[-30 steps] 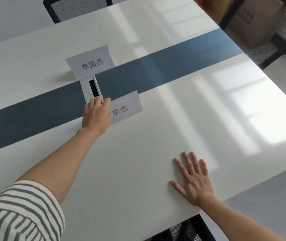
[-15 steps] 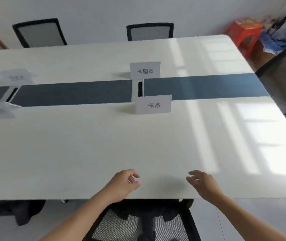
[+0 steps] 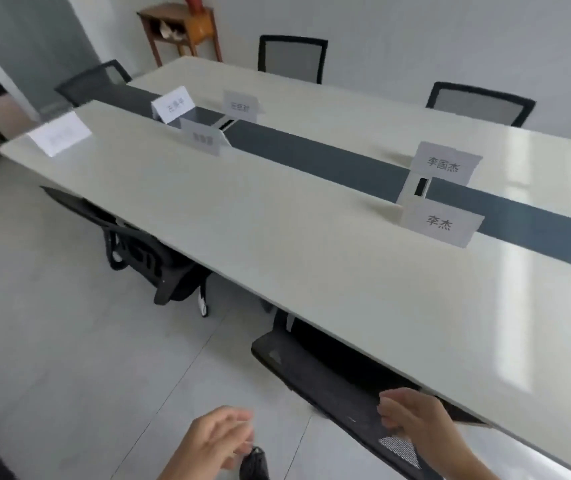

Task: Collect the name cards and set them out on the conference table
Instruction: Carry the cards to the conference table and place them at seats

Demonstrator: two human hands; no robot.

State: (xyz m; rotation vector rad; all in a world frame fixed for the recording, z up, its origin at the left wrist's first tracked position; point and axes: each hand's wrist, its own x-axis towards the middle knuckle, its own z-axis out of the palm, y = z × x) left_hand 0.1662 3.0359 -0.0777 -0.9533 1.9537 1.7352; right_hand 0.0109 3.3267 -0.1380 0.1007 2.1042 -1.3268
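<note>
A long white conference table point(image 3: 277, 237) with a dark blue centre strip carries several folded white name cards. The nearest card point(image 3: 441, 223) stands on the near side of the strip, and a second card point(image 3: 445, 166) stands opposite it. Three more cards point(image 3: 201, 140) point(image 3: 173, 106) point(image 3: 242, 105) cluster further along. One card point(image 3: 59, 135) lies at the far left end. My left hand point(image 3: 218, 441) and my right hand point(image 3: 412, 415) hang below the table's near edge, fingers loosely curled and blurred, holding nothing.
A black mesh chair point(image 3: 339, 386) is pushed under the table by my right hand, and another chair point(image 3: 145, 251) stands further left. Three chairs point(image 3: 292, 58) point(image 3: 478, 103) point(image 3: 93, 81) line the far side and end. A wooden side table point(image 3: 182, 29) stands in the corner.
My hands have come off the table and dropped below its edge. The view has swung left, so the table now runs diagonally and more cards show.
</note>
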